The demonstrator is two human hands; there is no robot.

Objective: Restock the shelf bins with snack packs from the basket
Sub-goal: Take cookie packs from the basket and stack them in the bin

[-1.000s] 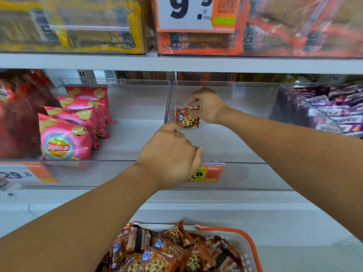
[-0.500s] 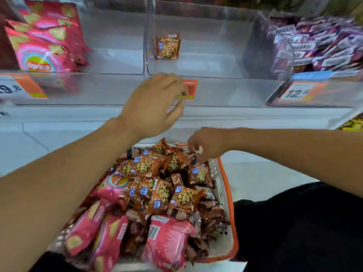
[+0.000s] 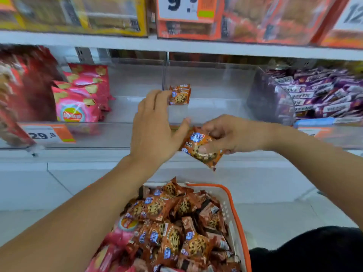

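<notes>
My right hand [image 3: 233, 135] pinches an orange cookie snack pack [image 3: 202, 149] in the air in front of the shelf edge. My left hand [image 3: 155, 126] is held up beside it, fingers straight, its thumb touching the pack's left end. One cookie pack [image 3: 179, 94] stands upright at the left side of a clear shelf bin [image 3: 216, 107]. Below, a white basket with an orange rim [image 3: 236, 218] is heaped with several more cookie packs [image 3: 172, 222] and some pink packs.
Pink Lay's chip bags [image 3: 78, 99] fill the left part of the neighbouring bin, with dark red bags further left. Purple packs [image 3: 322, 95] fill the bin on the right. Boxed goods and price tags sit on the shelf above. A dark garment shows at bottom right.
My right hand has come up out of the basket with a cookie pack. The view has tilted back up toward the shelf, and my left hand stayed raised near the bin front.
</notes>
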